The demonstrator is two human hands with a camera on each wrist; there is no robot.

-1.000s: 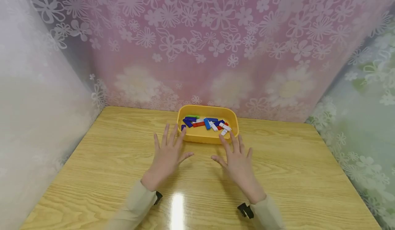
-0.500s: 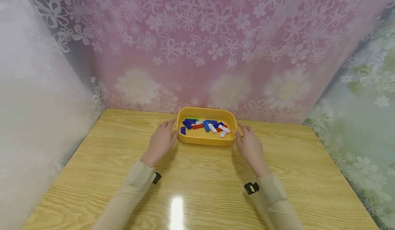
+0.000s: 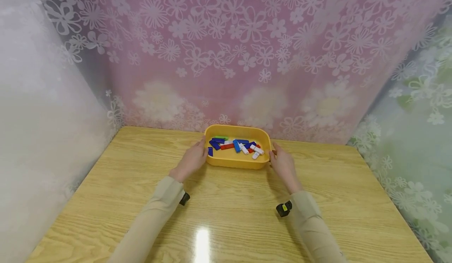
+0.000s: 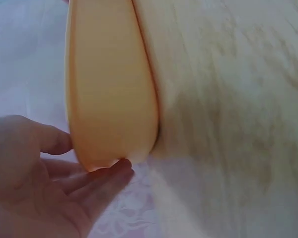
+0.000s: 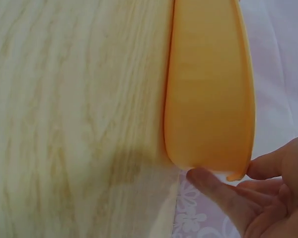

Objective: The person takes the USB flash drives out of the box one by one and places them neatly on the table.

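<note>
A yellow plastic bin [image 3: 233,163] stands at the back of the wooden table. My left hand [image 3: 193,159] holds its left end, and my right hand [image 3: 283,164] holds the right end. In the left wrist view, the thumb of the left hand [image 4: 44,178] touches the rim while the fingers reach against the end wall. The right wrist view has the right hand [image 5: 260,193] pinching the other end in the same way. Inside lie several small oblong pieces, blue [image 3: 236,146], white [image 3: 256,149], red [image 3: 227,146] and green, resembling USB sticks.
A pink flowered curtain [image 3: 226,59] hangs right behind the bin, along the table's back edge. Pale cloths hang at the left [image 3: 53,110] and right [image 3: 402,137] sides. The wooden table [image 3: 233,204] stretches out in front, with a bright light reflection on it.
Both hands, spread with straight fingers in front of the bin a second ago, have moved outward to its two ends and taken hold. The bin sits in nearly the same place.
</note>
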